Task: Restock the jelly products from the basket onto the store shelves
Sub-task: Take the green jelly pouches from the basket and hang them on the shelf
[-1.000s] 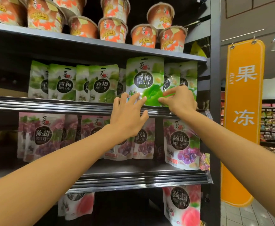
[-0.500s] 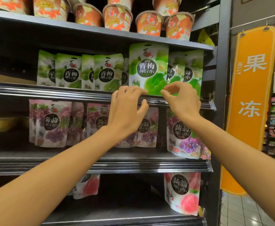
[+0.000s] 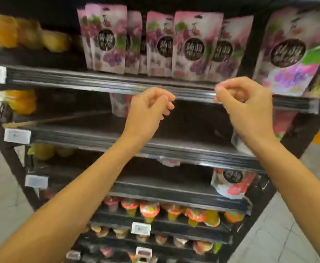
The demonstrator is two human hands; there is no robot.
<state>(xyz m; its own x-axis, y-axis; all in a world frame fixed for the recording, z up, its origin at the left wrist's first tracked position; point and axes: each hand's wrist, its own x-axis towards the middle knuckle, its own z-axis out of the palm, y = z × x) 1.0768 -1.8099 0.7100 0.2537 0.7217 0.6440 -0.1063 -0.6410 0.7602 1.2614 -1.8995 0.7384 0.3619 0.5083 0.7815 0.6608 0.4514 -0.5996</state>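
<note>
Purple grape jelly pouches (image 3: 193, 48) stand in a row on the upper black shelf (image 3: 98, 82), with a larger-looking one (image 3: 292, 54) at its right end. My left hand (image 3: 147, 111) and my right hand (image 3: 248, 107) hang in the air just below and in front of that shelf's front edge. The fingers of both are loosely curled and hold nothing. A pink peach pouch (image 3: 229, 183) leans at the right of a lower shelf. The basket is out of view. The frame is blurred.
Yellow bags (image 3: 22, 33) lie at the upper left. Small jelly cups (image 3: 149, 209) fill the bottom shelves. White price tags (image 3: 17, 135) stick out at the shelves' left ends. Tiled floor (image 3: 280, 234) shows on both sides of the rack.
Both hands have let go of the green pouch on the higher shelf and dropped back. The view has tilted down, so the green pouches and orange cups are out of sight.
</note>
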